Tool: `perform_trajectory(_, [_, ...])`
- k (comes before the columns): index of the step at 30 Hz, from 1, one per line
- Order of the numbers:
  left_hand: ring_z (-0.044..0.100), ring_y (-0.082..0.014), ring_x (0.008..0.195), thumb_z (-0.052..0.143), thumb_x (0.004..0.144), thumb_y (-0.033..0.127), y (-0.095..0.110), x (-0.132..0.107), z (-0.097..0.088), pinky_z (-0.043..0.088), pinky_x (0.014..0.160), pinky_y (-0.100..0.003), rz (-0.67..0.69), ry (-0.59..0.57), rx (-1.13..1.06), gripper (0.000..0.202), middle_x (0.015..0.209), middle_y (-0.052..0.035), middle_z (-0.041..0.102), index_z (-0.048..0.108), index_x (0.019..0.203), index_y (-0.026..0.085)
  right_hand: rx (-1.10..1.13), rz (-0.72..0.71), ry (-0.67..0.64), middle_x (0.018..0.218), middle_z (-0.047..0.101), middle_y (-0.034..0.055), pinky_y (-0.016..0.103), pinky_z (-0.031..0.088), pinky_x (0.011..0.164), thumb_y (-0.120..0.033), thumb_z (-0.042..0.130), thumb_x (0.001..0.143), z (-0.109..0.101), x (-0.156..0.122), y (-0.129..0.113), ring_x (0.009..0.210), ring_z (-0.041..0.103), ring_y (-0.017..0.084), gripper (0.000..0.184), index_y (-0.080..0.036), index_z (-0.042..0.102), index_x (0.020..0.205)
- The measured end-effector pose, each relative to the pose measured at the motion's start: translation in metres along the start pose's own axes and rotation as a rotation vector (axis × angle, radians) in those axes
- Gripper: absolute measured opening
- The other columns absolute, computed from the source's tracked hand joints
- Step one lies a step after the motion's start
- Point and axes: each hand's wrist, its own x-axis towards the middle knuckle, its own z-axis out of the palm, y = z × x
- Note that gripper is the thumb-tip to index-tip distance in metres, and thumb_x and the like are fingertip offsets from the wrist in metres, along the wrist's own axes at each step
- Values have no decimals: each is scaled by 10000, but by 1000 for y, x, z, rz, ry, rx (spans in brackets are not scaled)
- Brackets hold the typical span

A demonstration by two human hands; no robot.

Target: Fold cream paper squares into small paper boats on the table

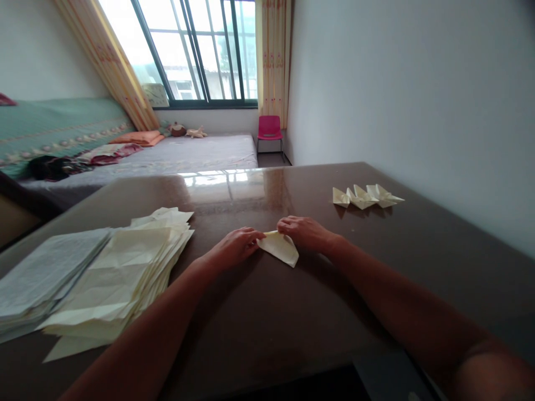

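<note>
A partly folded sheet of cream paper point(279, 248) lies at the middle of the brown table. My left hand point(239, 245) pinches its left corner between thumb and fingers. At the paper's far edge my right hand point(304, 229) is closed, with its fingertips pressed on the upper right fold. The near, right-hand end of the paper points toward me. Parts of its far edge are hidden by my fingers. Several finished folded paper shapes point(364, 197) with pointed tips stand in a row farther back on the right.
A stack of creased cream sheets point(129, 273) lies on the left of the glossy table point(267, 317), beside a pile of printed paper point(54, 267). Beyond are a bed point(209, 150), a pink chair point(270, 128) and a window. A white wall point(409, 100) runs along the right.
</note>
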Motion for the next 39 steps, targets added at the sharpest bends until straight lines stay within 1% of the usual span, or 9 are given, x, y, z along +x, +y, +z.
perform_trajectory(6, [578,-158,837,437,875,157,1,-2,-1,453,768,-253,24,24,84,337,944,-52,627,592,1172,200,165,14,60,968,649,61,259,434,768,-185,488,916,8,0,-3,888,582,168,198,-187,566,1098])
perform_trajectory(9, [542,-177,874,443,885,168,1,-2,1,453,785,-277,63,41,170,384,937,-49,601,543,1249,238,253,-65,62,1048,663,46,261,434,795,-167,482,912,6,-2,-2,914,574,160,287,-221,554,1185])
perform_trajectory(14, [488,-208,976,481,900,254,7,1,5,436,837,-321,133,84,288,220,1003,-59,592,675,1002,243,275,-160,32,1041,683,60,303,404,869,-164,421,932,-1,-3,-1,890,572,163,252,-189,654,1024])
perform_trajectory(17, [515,-174,927,420,930,248,17,3,6,437,802,-281,164,43,259,245,985,-53,604,659,905,199,293,-101,-9,991,683,76,309,416,835,-284,443,935,-10,-7,-6,901,572,187,259,-178,638,1068])
perform_trajectory(21, [536,-147,777,410,930,249,30,1,6,425,694,-251,146,-30,267,239,825,-25,604,623,841,188,290,-37,-96,949,655,98,316,431,785,-503,622,786,-23,-15,-15,891,581,224,475,-153,603,1106])
perform_trajectory(27, [558,-163,823,425,918,291,32,-4,1,413,699,-256,107,-39,237,221,874,-13,629,638,921,232,263,-127,-116,1025,615,104,295,418,826,-193,558,822,-26,-20,-22,938,564,199,191,-148,631,993])
perform_trajectory(31, [569,-170,905,446,909,315,23,-6,-2,422,757,-261,88,-56,150,243,986,-3,639,650,1038,286,244,-115,-165,931,636,89,282,409,786,-183,565,818,-26,-19,-25,885,564,198,153,-154,666,929])
perform_trajectory(35, [578,-160,926,435,915,308,13,-5,-1,426,811,-248,86,-77,39,268,1017,-10,649,682,1011,269,255,-28,-210,885,653,76,242,388,722,-165,519,834,-29,-16,-25,786,569,161,161,-148,678,848])
perform_trajectory(39, [597,-157,878,423,920,323,7,1,3,437,786,-238,2,-62,-31,287,954,-21,667,688,994,239,293,76,-287,813,660,52,211,350,617,-245,480,880,-27,-13,-19,693,550,133,204,-157,661,849])
